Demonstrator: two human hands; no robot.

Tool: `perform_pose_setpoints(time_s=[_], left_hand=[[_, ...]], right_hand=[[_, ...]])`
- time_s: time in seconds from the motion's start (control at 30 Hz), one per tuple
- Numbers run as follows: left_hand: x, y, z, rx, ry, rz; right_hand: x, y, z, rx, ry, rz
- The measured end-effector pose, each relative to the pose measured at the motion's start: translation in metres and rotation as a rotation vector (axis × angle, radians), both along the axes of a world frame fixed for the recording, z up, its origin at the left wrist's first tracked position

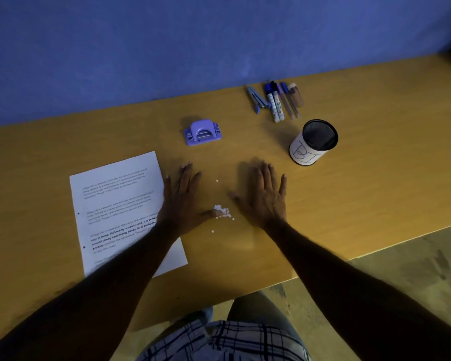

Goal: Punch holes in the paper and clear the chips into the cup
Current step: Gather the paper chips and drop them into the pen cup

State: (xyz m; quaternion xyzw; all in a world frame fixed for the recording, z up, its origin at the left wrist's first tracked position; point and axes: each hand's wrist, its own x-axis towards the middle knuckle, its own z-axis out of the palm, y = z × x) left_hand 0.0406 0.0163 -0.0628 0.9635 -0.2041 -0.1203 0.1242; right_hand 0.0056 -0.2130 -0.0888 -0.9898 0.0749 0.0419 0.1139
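The black mesh cup wore a white paper label hand-lettered "BI", and it stood toward the far right part of the yellow wooden desk. The white printed sheet of paper lay near the desk's left side; its text was mostly too small to read, though bold words such as "Defined by a slower pace" and "strong community bonds" showed low on the page, and two punched holes marked its left margin. The small lilac two-hole punch sat beyond the paper toward the far edge, apart from both hands. A row of markers and pens lay close to the far edge by the blue wall, beside a grey stapler-like tool. The left hand rested palm down, its heel overlapping the paper's right edge, fingers spread and gripping nothing. The right hand lay flat on bare desk, fingers spread too. Between them, touching the left thumb, sat a small heap of white paper chips, with a few strays scattered near
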Motion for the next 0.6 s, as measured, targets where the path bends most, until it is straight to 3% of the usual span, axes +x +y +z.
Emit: perform_pose_setpoints(time_s=[0.1,0.27,0.6], left_hand=[[-0.007,0.013,-0.001,0.036,0.051,-0.072],[-0.026,0.017,-0.009,0.031,-0.042,-0.107],[-0.011,0.000,-0.012,0.006,-0.030,-0.006]], right_hand=[[0.035,0.001,0.006,0.019,0.015,-0.018],[0.071,0.019,0.007,0.006,0.043,0.081],[0.023,0.014,-0.005,-0.004,0.014,0.235]])
